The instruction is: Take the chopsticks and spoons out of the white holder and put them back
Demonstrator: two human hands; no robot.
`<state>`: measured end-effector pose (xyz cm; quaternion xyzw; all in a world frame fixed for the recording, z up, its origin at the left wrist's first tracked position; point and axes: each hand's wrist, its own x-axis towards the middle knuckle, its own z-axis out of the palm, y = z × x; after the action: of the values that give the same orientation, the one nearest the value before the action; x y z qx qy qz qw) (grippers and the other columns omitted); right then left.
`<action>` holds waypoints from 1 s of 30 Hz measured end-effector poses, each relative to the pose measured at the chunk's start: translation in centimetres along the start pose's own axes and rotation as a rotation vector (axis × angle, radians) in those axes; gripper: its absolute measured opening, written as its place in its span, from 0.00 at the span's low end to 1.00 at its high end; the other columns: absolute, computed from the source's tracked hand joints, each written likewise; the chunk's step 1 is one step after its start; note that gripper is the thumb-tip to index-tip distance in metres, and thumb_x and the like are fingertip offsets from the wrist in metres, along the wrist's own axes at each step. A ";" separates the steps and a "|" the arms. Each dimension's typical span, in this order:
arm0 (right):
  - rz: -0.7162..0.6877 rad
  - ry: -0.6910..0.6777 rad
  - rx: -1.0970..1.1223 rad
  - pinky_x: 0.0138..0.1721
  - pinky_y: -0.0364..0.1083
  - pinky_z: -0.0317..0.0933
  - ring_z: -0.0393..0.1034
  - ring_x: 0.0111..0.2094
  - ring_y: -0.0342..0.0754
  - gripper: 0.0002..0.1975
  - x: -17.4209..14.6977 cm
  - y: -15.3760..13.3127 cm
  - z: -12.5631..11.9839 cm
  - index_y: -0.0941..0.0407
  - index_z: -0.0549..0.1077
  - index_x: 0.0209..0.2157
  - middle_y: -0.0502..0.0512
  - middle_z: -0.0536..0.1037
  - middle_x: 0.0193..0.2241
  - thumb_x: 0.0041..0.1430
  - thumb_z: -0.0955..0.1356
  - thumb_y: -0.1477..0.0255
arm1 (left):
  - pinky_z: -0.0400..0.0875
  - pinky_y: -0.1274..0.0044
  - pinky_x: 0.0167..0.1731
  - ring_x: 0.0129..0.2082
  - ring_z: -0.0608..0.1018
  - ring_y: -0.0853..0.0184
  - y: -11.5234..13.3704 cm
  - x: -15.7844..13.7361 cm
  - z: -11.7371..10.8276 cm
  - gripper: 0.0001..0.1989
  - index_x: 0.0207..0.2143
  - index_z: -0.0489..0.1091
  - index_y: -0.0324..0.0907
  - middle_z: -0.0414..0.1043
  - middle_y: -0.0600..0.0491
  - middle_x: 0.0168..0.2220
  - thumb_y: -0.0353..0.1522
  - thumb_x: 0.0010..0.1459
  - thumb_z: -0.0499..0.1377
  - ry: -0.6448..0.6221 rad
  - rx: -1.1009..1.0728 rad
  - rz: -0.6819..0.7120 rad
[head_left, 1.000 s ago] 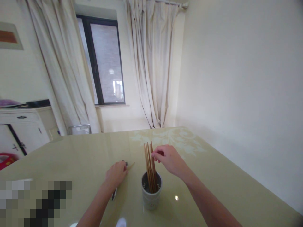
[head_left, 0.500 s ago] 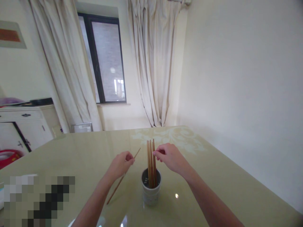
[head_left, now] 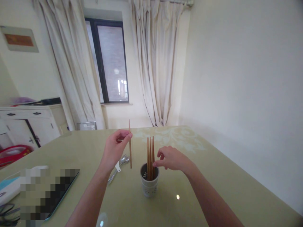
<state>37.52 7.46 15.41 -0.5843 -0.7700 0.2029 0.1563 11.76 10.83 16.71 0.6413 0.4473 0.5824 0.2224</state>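
Observation:
My left hand pinches a thin wooden chopstick between thumb and fingers. The stick stands nearly upright above the table, left of the holder. In the middle stands a pale holder with small holes in its wall, and several chopsticks rise from it. My right hand is at the holder's right side, fingers curved and apart. Its thumb tip reaches the sticks just above the rim; whether it touches them I cannot tell. Behind my left wrist lie metal spoons and a white-handled piece, partly covered.
The glossy table reaches back toward a window and curtains. At the left lie a dark flat object, partly blurred out, and cables. A red basket and a white cabinet stand beyond the left edge.
The chopstick in my left hand has swung from slanting to nearly upright and risen. My right hand has lowered along the sticks toward the rim. The view has shifted, and the spoons now show.

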 end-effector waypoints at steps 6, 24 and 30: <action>-0.068 -0.182 0.127 0.20 0.38 0.61 0.78 0.22 0.46 0.04 1.0 0.4 2.1 0.57 0.77 0.23 0.50 0.81 0.20 0.48 0.72 0.79 | 0.73 0.76 0.36 0.34 0.79 0.66 -0.5 0.9 2.4 0.20 0.36 0.77 0.41 0.80 0.53 0.33 0.48 0.54 0.68 -0.003 -0.132 -0.018; 0.027 0.066 0.162 0.25 0.39 0.61 0.76 0.23 0.44 0.06 4.4 5.0 2.7 0.58 0.81 0.28 0.52 0.82 0.22 0.55 0.70 0.76 | 0.73 0.75 0.35 0.35 0.79 0.64 -1.1 0.5 3.7 0.22 0.41 0.81 0.41 0.84 0.49 0.36 0.48 0.53 0.69 -0.163 -0.232 -0.120; 0.028 -0.019 0.210 0.24 0.38 0.62 0.78 0.24 0.44 0.04 3.8 4.4 2.4 0.59 0.82 0.31 0.53 0.84 0.25 0.56 0.72 0.76 | 0.74 0.76 0.36 0.35 0.79 0.66 0.0 -0.1 3.9 0.22 0.42 0.80 0.41 0.84 0.49 0.37 0.48 0.54 0.69 -0.243 -0.307 -0.152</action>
<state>39.05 11.83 11.13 -0.5736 -0.7376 0.2902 0.2067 15.42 11.72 15.79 0.6298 0.3704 0.5435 0.4132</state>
